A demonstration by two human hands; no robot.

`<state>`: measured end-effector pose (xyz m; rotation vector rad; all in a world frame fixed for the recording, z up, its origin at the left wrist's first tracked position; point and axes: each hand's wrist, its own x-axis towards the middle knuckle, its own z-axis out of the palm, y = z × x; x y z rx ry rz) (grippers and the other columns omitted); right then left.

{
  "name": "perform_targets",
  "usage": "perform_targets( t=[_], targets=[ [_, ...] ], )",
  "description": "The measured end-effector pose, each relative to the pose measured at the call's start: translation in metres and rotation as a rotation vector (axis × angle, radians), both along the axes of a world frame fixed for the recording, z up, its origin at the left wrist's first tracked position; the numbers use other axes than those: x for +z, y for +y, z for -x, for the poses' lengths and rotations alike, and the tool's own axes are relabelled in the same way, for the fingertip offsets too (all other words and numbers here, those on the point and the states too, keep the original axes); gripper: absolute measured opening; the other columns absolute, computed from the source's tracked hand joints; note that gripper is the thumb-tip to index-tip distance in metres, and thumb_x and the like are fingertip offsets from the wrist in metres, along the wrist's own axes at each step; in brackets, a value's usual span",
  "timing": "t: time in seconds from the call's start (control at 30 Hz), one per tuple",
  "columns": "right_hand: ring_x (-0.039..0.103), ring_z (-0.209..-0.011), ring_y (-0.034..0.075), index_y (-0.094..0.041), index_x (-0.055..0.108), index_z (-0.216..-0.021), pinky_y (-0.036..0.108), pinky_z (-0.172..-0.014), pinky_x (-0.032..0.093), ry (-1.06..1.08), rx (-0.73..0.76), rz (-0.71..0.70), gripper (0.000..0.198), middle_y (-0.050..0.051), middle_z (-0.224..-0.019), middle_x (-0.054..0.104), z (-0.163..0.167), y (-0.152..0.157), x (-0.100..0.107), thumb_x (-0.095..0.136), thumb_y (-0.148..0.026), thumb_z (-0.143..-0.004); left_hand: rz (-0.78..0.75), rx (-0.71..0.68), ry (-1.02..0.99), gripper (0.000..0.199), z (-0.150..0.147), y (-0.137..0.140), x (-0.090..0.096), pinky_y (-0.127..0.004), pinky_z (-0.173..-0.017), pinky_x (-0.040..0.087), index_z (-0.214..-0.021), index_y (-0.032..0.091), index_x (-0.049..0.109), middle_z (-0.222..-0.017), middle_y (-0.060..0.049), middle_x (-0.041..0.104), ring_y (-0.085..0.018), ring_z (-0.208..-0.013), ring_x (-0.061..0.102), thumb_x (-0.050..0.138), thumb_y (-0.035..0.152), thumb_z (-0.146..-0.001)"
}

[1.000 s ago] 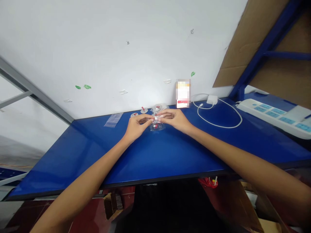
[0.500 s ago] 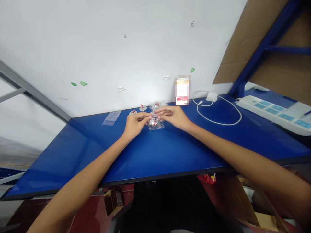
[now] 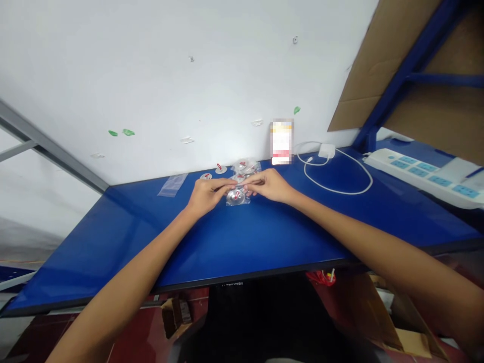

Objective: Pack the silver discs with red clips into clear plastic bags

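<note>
My left hand (image 3: 206, 193) and my right hand (image 3: 270, 185) meet over the blue table, fingers pinched on the edge of a clear plastic bag (image 3: 236, 196). Inside the bag lies a round, shiny disc-shaped hook with a red part, below my fingertips. Just behind my fingers another disc hook (image 3: 239, 178) shows partly. Farther back sits a bagged disc hook (image 3: 242, 164). To the left, two unwrapped round hooks rest on the table: one pale disc with a red hook (image 3: 220, 169) near the wall, and another (image 3: 206, 176) beside my left hand.
A flat clear bag (image 3: 173, 185) lies to the left. A lit phone-like screen (image 3: 282, 143), blurred out, leans on the wall. Right of it are a white charger (image 3: 326, 150) with a looped cable and a white power strip (image 3: 423, 174). Cardboard boxes stand below the table.
The view shifts slightly. My fingers are still pinched on the bag; the bag hangs a little lower and left, and my right fingers are more bunched together.
</note>
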<state>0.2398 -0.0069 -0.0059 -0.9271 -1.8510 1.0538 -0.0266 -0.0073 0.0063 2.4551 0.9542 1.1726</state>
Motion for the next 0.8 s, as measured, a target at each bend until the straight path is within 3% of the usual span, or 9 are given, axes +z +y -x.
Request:
perform_targets(
  t=[0.1,0.2,0.4,0.57,0.67,0.8],
  targets=[
    [0.084,-0.083,0.023,-0.027,0.089,-0.123,0.035,-0.08,0.07,0.021,-0.017,-0.03,0.03,0.006,-0.102,0.088,0.0,-0.001,0.001,0.079,-0.026,-0.095,-0.054,-0.08,0.041,0.023,0.004,0.001,0.004,-0.036,-0.093,0.065,-0.124,0.032,0.087,-0.119,-0.002,0.086,-0.023,-0.102,0.084,0.074,0.039,-0.105],
    [0.083,-0.087,0.022,-0.03,0.086,-0.129,0.037,-0.087,0.069,0.011,-0.004,-0.089,0.034,0.003,-0.12,0.087,-0.005,0.0,0.001,0.075,-0.025,-0.097,-0.001,-0.147,0.079,0.028,0.007,0.001,0.008,-0.034,-0.092,0.065,-0.131,0.031,0.084,-0.125,-0.004,0.085,-0.023,-0.108,0.082,0.069,0.037,-0.109],
    [0.081,-0.087,0.022,-0.03,0.088,-0.126,0.035,-0.082,0.066,-0.024,0.052,-0.125,0.031,0.005,-0.113,0.088,-0.013,0.003,-0.002,0.076,-0.03,-0.097,0.208,-0.189,0.018,0.026,0.006,-0.002,0.01,-0.037,-0.09,0.067,-0.116,0.026,0.088,-0.12,-0.006,0.085,-0.024,-0.101,0.082,0.064,0.031,-0.105],
    [0.079,-0.089,0.022,-0.029,0.089,-0.12,0.034,-0.082,0.062,-0.106,0.08,-0.245,0.027,0.004,-0.108,0.088,-0.013,0.003,-0.001,0.074,-0.029,-0.098,0.405,-0.186,-0.045,0.022,0.004,-0.003,0.009,-0.045,-0.093,0.066,-0.108,0.022,0.085,-0.111,-0.007,0.085,-0.026,-0.096,0.081,0.068,0.035,-0.1],
    [0.079,-0.093,0.021,-0.029,0.089,-0.12,0.035,-0.086,0.063,-0.088,0.158,-0.176,0.028,0.004,-0.111,0.087,-0.014,0.002,0.002,0.072,-0.026,-0.097,0.39,-0.11,-0.06,0.019,0.001,-0.002,0.005,-0.041,-0.089,0.066,-0.103,0.021,0.08,-0.102,-0.006,0.083,-0.024,-0.091,0.08,0.077,0.039,-0.096],
    [0.078,-0.088,0.02,-0.025,0.078,-0.14,0.035,-0.083,0.064,0.04,0.152,0.013,0.043,0.006,-0.102,0.085,-0.008,0.001,0.003,0.075,-0.035,-0.098,0.34,-0.055,-0.101,0.024,-0.006,-0.004,0.002,-0.036,-0.083,0.065,-0.107,0.021,0.071,-0.103,-0.006,0.081,-0.021,-0.087,0.079,0.081,0.039,-0.094]
  ],
)
